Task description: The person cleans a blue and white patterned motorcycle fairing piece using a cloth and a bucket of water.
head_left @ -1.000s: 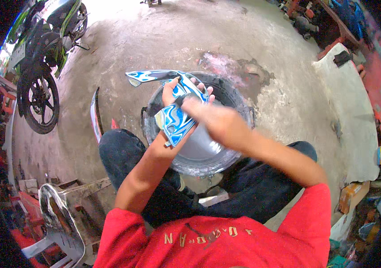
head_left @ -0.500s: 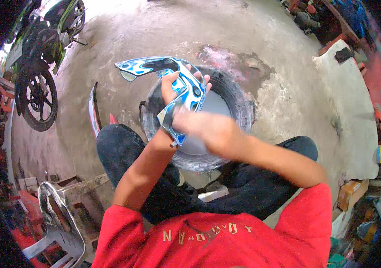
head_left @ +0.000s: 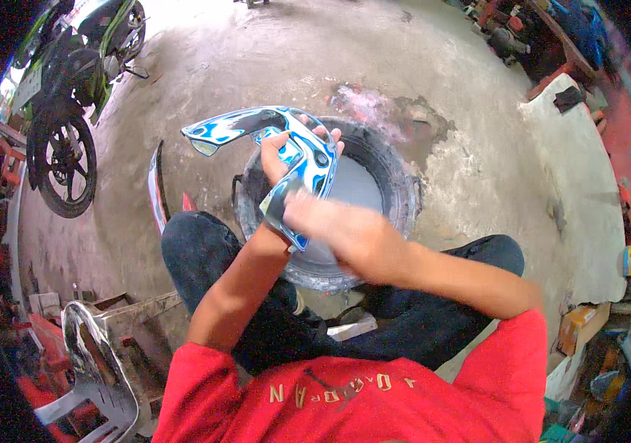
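My left hand [head_left: 280, 159] grips a curved blue, white and black plastic motorcycle panel [head_left: 286, 140] and holds it up over a black tyre basin [head_left: 397, 199] with grey water in it. My right hand [head_left: 334, 229] is blurred and rests against the lower end of the panel; whether it holds a cloth or anything else cannot be made out. The basin sits on the concrete floor between my knees, which are in dark trousers.
A parked motorcycle [head_left: 64, 96] stands at the upper left. A red and black trim piece [head_left: 157, 188] lies on the floor beside my left knee. A chrome part on a grey plastic chair [head_left: 94, 362] is at the lower left. Cluttered shelves and boxes [head_left: 589, 325] line the right side.
The panel has been raised and swung further left over the basin. My right hand has slid down along its lower end.
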`<state>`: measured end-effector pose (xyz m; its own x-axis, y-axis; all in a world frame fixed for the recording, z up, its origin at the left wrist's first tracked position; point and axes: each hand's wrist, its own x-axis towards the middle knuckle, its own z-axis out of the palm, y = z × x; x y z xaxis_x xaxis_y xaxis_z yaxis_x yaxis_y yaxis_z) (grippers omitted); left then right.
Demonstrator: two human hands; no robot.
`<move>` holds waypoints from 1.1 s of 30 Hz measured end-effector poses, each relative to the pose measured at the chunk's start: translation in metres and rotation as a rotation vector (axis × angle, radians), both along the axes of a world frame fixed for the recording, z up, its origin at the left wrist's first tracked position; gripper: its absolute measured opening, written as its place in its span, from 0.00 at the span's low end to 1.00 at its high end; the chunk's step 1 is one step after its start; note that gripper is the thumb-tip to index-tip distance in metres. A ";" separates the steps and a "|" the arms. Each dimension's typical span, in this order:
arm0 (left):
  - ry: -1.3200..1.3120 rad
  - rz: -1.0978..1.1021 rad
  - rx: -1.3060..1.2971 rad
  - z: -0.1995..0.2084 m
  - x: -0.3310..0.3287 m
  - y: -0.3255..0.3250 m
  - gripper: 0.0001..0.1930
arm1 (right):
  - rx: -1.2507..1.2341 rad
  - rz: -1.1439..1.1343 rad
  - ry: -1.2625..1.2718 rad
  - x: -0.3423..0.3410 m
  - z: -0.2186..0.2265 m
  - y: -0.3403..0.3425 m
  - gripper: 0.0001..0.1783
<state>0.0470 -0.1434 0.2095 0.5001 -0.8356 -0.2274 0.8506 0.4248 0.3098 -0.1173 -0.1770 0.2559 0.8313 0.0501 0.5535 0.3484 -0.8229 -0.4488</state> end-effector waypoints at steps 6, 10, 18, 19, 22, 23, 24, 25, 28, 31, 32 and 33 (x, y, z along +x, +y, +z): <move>0.008 -0.008 -0.013 0.005 -0.005 0.003 0.22 | 0.127 -0.244 0.185 0.021 -0.024 -0.051 0.23; 0.066 -0.009 -0.044 0.007 -0.001 0.003 0.21 | 0.076 0.185 0.010 0.002 -0.007 0.005 0.24; 0.060 -0.005 -0.053 0.008 0.003 0.007 0.21 | -0.029 -0.019 -0.012 0.008 -0.008 -0.007 0.25; 0.062 -0.008 -0.049 0.008 0.002 0.004 0.21 | -0.013 0.142 -0.023 0.002 -0.005 0.002 0.25; 0.083 -0.053 -0.095 0.017 -0.003 -0.001 0.22 | -0.054 0.126 -0.085 0.006 -0.018 -0.031 0.25; 0.076 -0.041 -0.087 0.014 0.000 0.004 0.22 | -0.031 -0.002 -0.055 0.015 -0.028 -0.044 0.24; -0.027 0.006 -0.103 0.008 0.001 0.003 0.22 | 0.160 -0.160 0.077 0.021 -0.024 -0.051 0.24; -0.131 0.054 -0.117 0.004 0.002 0.003 0.23 | 0.108 -0.231 0.102 0.023 -0.024 -0.057 0.26; 0.037 -0.045 -0.135 0.011 0.002 0.003 0.24 | -0.107 0.009 -0.056 0.004 -0.012 -0.006 0.26; -0.003 -0.039 -0.112 0.015 -0.003 0.000 0.24 | -0.129 0.198 -0.194 0.004 -0.016 -0.010 0.25; -0.049 -0.031 -0.100 0.019 -0.003 0.000 0.24 | -0.137 0.066 -0.140 0.007 -0.020 -0.026 0.25; -0.050 -0.028 -0.099 0.014 -0.002 0.000 0.24 | -0.146 -0.061 -0.083 0.014 -0.023 -0.042 0.25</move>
